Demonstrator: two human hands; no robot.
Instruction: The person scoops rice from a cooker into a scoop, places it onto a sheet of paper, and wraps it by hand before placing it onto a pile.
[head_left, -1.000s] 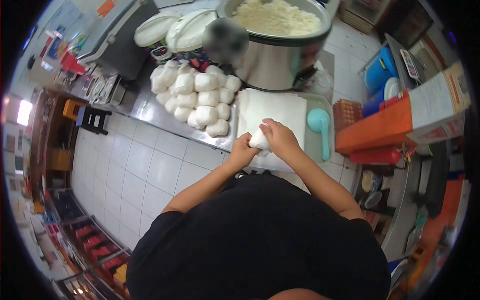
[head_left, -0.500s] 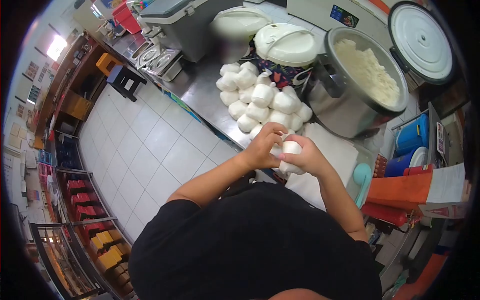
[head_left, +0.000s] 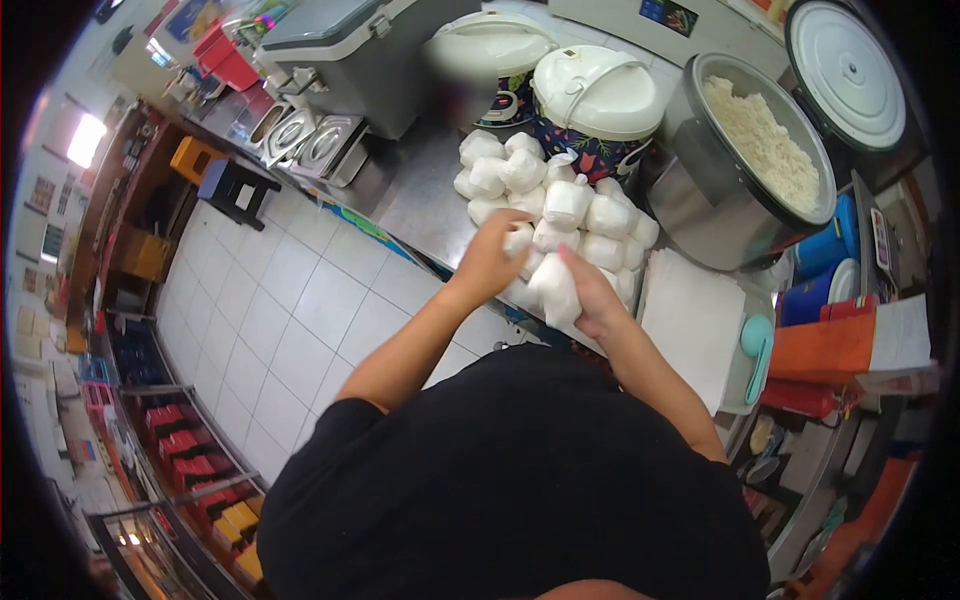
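White packet (head_left: 556, 292), held just in front of the pile (head_left: 568, 205) of similar wrapped packets on the steel worktop (head_left: 408, 192). Right hand (head_left: 597, 297) has thumb and fingers closed on its side. Left hand (head_left: 494, 258) at the pile's near-left edge, fingers and thumb curved apart, one packet showing between them; whether it grips or merely touches, cannot tell.

Handling, by judgement: light to moderate weight, soft filling, thin wrapper that could crease, tear or come loose. Best hold: whole fingers around the plump middle, light pressure, no pinching at the twisted ends.

Containers: large metal pot (head_left: 700, 215), right of the pile, open, with a mound of white rice (head_left: 765, 140) inside. Its likely lid (head_left: 850, 70) stands beyond, farther right. Behind the pile, a patterned container (head_left: 585, 150) under a white lid; contents hidden. Metal pans (head_left: 325, 150) with lids, well left of the pile; contents not seen. Right of the pile, near side: pale tray (head_left: 738, 398) bearing white sheets (head_left: 690, 320) and a turquoise scoop (head_left: 756, 350).
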